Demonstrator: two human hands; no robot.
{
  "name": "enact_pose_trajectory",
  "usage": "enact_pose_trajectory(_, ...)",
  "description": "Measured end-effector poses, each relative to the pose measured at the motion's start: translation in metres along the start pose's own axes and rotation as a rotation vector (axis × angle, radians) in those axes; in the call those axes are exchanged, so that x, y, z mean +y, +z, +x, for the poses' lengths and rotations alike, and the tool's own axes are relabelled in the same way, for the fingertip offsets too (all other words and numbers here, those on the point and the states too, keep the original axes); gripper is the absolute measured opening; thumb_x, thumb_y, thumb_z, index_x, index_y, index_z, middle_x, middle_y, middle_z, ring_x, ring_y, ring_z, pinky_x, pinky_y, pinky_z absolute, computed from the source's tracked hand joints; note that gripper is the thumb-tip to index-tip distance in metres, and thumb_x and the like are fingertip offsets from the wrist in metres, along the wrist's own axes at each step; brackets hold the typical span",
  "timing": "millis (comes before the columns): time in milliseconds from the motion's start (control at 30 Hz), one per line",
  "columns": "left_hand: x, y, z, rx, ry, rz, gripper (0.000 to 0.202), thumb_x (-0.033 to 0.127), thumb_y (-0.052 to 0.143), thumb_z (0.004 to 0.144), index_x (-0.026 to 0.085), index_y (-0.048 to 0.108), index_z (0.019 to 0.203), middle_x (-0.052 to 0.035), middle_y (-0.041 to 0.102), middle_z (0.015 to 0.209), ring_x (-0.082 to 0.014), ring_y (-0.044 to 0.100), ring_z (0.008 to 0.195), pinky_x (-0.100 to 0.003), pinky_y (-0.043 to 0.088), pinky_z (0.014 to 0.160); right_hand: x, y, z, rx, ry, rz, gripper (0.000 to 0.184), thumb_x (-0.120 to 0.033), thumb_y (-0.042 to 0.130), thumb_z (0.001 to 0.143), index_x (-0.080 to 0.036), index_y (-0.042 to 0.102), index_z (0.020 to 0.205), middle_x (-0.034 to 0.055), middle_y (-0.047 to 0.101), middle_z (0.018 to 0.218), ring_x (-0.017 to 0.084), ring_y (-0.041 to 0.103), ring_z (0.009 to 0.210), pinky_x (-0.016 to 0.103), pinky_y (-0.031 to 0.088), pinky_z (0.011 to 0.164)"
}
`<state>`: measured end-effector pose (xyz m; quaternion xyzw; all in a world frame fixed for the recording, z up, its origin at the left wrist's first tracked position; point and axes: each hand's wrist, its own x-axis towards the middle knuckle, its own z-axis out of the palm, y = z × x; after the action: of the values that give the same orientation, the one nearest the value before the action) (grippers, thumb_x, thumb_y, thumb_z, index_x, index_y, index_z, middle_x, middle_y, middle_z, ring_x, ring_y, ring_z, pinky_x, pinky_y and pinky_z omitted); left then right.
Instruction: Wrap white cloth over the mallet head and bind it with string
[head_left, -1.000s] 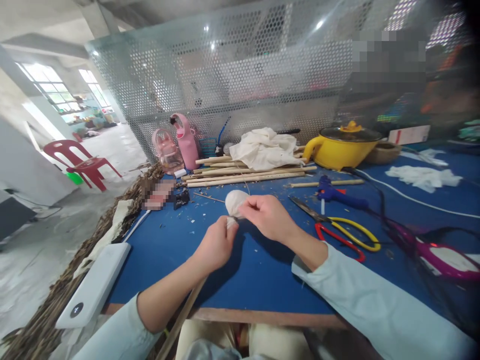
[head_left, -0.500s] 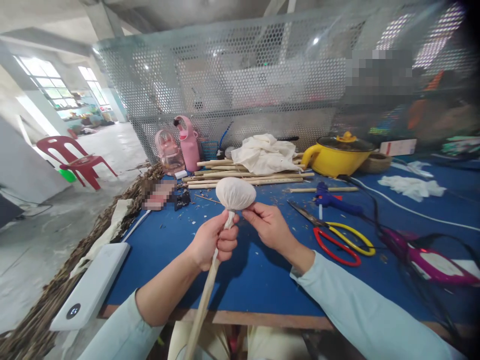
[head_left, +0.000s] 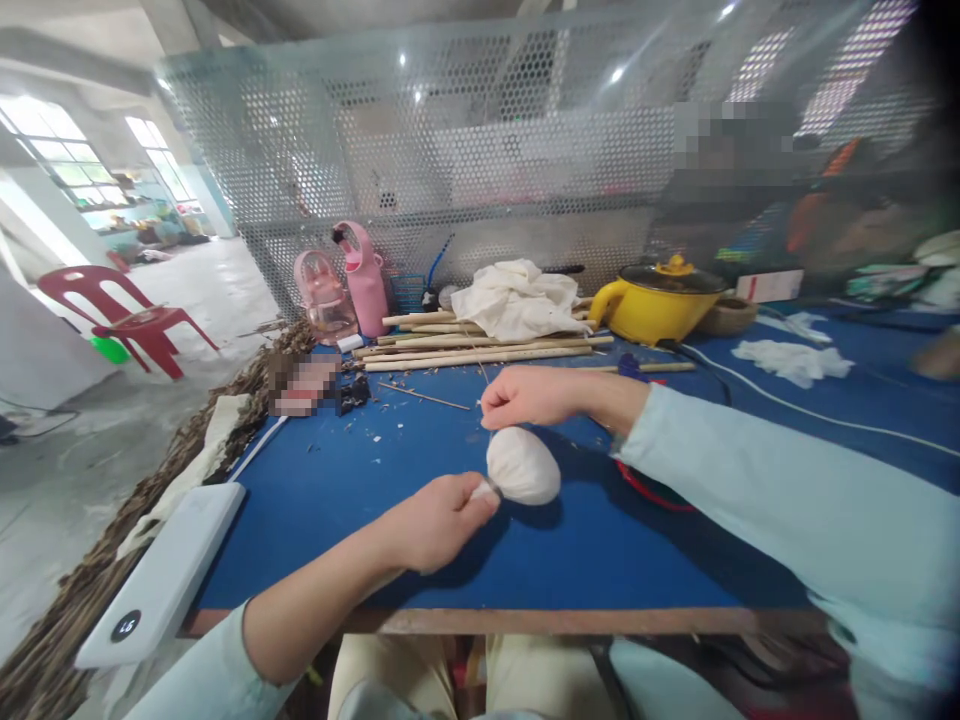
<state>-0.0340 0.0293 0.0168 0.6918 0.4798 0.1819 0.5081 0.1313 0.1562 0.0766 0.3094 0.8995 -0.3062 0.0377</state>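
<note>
The cloth ball is white and round. It sits low over the blue worktop, well in front of the yellow pot and nearer the person than the pot is.

The left hand holds the tied neck of the ball, on the side away from the pot. Its fingers are clamped shut around that neck. The right hand is between the ball and the pot, just above the ball. Its fingers are pinched together on a thin thread that goes up from the hand. The thread is very fine and hard to see.

A row of long sticks lies just beside the pot, and a crumpled white cloth rests on top of them. A pink bottle stands past the sticks, far from the pot. A white cable runs along the worktop from near the pot. A red scissor handle peeks out from under the right sleeve, in front of the pot. A white power bank lies at the worktop's edge, well apart from the pot.
</note>
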Motion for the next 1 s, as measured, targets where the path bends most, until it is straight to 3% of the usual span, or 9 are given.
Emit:
enact_pose_trajectory(133,-0.005,-0.002,0.005,0.268,0.051,0.212,0.031,0.041,0.032,0.089,0.018,0.042,0.07,0.0025,0.047,0.064,-0.0104,0.038,0.06,-0.024,0.028,0.055,-0.042,0.016,-0.02,0.466,0.068,-0.416,0.026,-0.029,0.045,0.084,-0.016,0.058,0.066,0.0018,0.058,0.059,0.012,0.048,0.054,0.025,0.023,0.05)
enact_pose_trajectory(233,-0.012,-0.003,0.009,0.402,-0.005,0.192,0.031,0.04,0.032,0.089,0.018,0.042,0.069,0.0021,0.048,0.063,-0.0108,0.039,0.059,-0.024,0.028,0.055,-0.044,0.042,-0.034,0.595,0.018,-0.55,0.023,-0.028,0.04,0.089,-0.017,0.057,0.078,0.0027,0.061,0.062,0.014,0.053,0.055,0.026,0.022,0.051)
enact_pose_trajectory(367,-0.015,-0.003,0.012,0.478,-0.016,-0.038,0.033,0.046,0.035,0.087,0.018,0.04,0.069,0.0039,0.043,0.059,-0.0077,0.037,0.051,-0.021,0.027,0.048,-0.026,0.068,-0.038,0.713,-0.032,-0.442,0.015,-0.025,0.038,0.09,-0.018,0.052,0.092,0.0,0.062,0.063,0.014,0.057,0.053,0.025,0.026,0.051)
enact_pose_trajectory(567,-0.001,-0.002,0.009,0.363,-0.064,-0.614,0.034,0.053,0.04,0.082,0.022,0.033,0.073,0.0096,0.026,0.051,-0.0041,0.021,0.036,-0.015,0.018,0.033,-0.026,0.086,-0.03,0.931,-0.011,-0.04,0.004,-0.021,0.043,0.086,-0.02,0.046,0.082,-0.0049,0.05,0.053,0.011,0.047,0.046,0.023,0.031,0.051)
enact_pose_trajectory(700,-0.001,-0.003,0.005,0.307,-0.076,-0.812,0.032,0.053,0.045,0.081,0.022,0.037,0.077,0.0104,0.023,0.05,-0.0031,0.016,0.035,-0.013,0.016,0.031,-0.03,0.097,-0.018,0.943,0.011,0.377,0.012,-0.022,0.046,0.083,-0.021,0.038,0.074,-0.0082,0.035,0.049,0.009,0.035,0.042,0.021,0.026,0.043)
enact_pose_trajectory(833,-0.005,-0.006,-0.002,0.196,-0.076,-0.942,0.03,0.052,0.046,0.082,0.022,0.04,0.081,0.011,0.018,0.05,-0.0026,0.009,0.037,-0.011,0.015,0.031,-0.025,0.101,-0.008,0.884,-0.052,0.732,0.022,-0.025,0.053,0.077,-0.021,0.033,0.069,-0.0081,0.032,0.055,0.007,0.031,0.046,0.02,0.025,0.044)
enact_pose_trajectory(1000,-0.004,-0.011,-0.017,0.01,-0.034,-1.024,0.036,0.058,0.042,0.08,0.022,0.041,0.081,0.011,0.018,0.049,-0.0025,0.006,0.037,-0.01,0.013,0.03,-0.024,0.094,-0.009,0.474,-0.084,1.273,0.024,-0.022,0.06,0.066,-0.02,0.04,0.077,-0.0096,0.033,0.053,0.005,0.021,0.04,0.018,0.014,0.037)
